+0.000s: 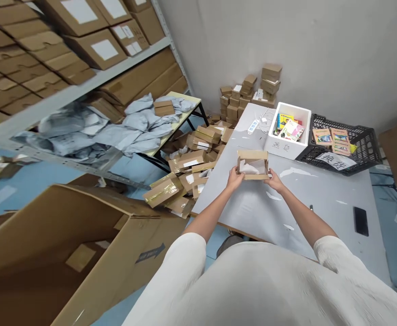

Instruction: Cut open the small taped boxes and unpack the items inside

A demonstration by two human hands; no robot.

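Observation:
A small cardboard box (252, 177) is held up over the grey table (249, 213), its open side facing me. Inside it lies crumpled white paper (256, 167); whether anything sits beneath cannot be made out. My left hand (234, 179) grips the box at its left end, thumb near the lower edge. At the right end, my right hand (275, 180) is closed on the box's corner in the same way. Beyond the box stands a white foam box (284, 150) with colourful packets in it.
A black crate (364, 156) with packets stands at the table's back right. A phone (360, 221) lies on the right and a power strip (253, 126) at the back. Cardboard boxes (164, 192) pile up left of the table. A large open carton (150, 244) stands at near left.

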